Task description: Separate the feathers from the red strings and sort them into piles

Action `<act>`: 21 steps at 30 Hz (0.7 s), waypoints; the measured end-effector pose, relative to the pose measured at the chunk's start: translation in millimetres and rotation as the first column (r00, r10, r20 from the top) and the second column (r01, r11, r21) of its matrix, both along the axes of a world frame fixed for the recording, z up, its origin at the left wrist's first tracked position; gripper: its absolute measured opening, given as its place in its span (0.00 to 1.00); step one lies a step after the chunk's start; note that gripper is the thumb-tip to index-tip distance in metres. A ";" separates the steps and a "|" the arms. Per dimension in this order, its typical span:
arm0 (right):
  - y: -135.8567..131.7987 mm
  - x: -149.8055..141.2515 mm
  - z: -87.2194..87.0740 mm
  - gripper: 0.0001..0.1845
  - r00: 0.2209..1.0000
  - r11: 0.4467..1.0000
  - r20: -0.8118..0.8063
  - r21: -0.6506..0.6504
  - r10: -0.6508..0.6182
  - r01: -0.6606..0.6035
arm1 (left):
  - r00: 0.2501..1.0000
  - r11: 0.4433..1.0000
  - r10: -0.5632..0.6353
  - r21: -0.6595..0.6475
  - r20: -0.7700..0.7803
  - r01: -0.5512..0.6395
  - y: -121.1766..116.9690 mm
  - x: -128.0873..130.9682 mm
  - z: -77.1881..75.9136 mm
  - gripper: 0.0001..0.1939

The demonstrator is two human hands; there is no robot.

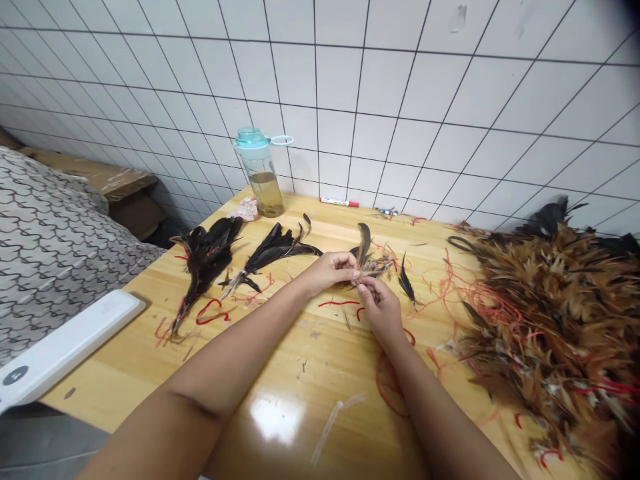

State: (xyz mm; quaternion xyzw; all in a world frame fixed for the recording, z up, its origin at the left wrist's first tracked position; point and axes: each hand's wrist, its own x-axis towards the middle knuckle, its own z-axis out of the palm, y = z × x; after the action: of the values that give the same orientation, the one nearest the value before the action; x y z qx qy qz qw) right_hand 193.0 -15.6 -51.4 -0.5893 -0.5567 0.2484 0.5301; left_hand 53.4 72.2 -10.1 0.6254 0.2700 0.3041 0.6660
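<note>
My left hand and my right hand meet over the middle of the wooden table, fingertips nearly touching. Both are closed in a pinch on a thin brownish feather, whose lower end is hidden by the fingers. Just behind them a dark curved feather rises from a small heap of feather scraps; whether it touches my fingers I cannot tell. A single black feather lies right of my right hand. Left of my hands rest two bunches of black feathers, the nearer one and the farther one.
Brown feathers form a large pile at right, with tangled red string beside it. A water bottle and a red-capped marker are near the tiled wall. A long white device sits at the left edge.
</note>
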 end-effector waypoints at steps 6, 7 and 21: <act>1.3 4.7 1.5 0.13 0.999 1.000 -0.036 -0.005 -0.008 0.008 | 0.999 0.994 -0.004 0.112 -0.036 0.008 2.8 2.0 -0.2 0.12; 0.9 5.6 2.6 0.14 0.998 0.999 -0.061 -0.018 -0.035 0.034 | 0.994 0.983 0.097 0.159 -0.049 -0.088 8.6 -0.8 -1.4 0.11; -1.3 6.6 7.9 0.17 0.984 0.990 -0.121 -0.071 -0.131 0.123 | 0.593 0.592 0.645 0.806 -0.482 0.012 66.1 -52.3 -32.1 0.16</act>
State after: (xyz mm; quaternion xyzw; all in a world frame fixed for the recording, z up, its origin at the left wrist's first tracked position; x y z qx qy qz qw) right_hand 199.5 -16.9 -43.5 -0.6235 -0.4754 0.2678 0.5599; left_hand 1.1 138.2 -42.2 0.8367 0.4855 0.2305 0.1058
